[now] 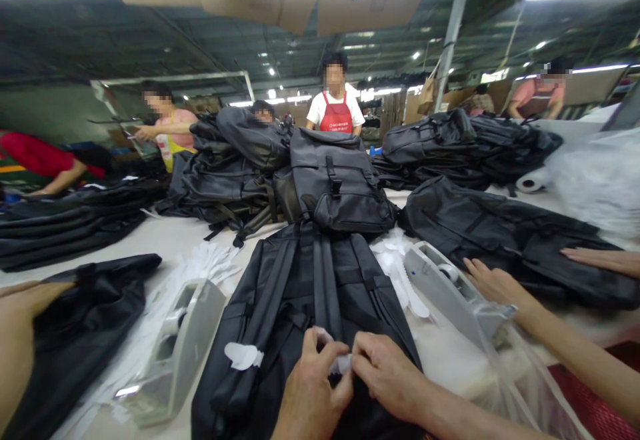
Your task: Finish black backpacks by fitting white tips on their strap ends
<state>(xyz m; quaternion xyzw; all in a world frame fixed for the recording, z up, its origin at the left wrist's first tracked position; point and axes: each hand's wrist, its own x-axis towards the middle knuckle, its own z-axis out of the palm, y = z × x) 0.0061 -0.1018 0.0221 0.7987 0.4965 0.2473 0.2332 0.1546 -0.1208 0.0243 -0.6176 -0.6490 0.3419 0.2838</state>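
Note:
A black backpack point(280, 320) lies in front of me with its shoulder straps facing up. My left hand point(317, 383) is closed, thumb and forefinger curled round a small white strip point(343, 363) at the right-hand strap. From the other side my right hand point(385, 373) pinches the same strip, its fingertips touching those of the left. The strap's lower end is hidden behind my hands. On the left-hand strap point(287, 280) another white piece point(243, 356) is wrapped, with a rounded tab sticking out to the left.
Grey tape dispensers point(193, 347) flank the backpack, one at right point(450, 287). White strips point(205, 267) lie scattered beside them. Another backpack point(343, 180) stands behind, among piled black bags point(430, 140). Co-workers' hands point(500, 287) rest on bags at both sides; other people stand across the table.

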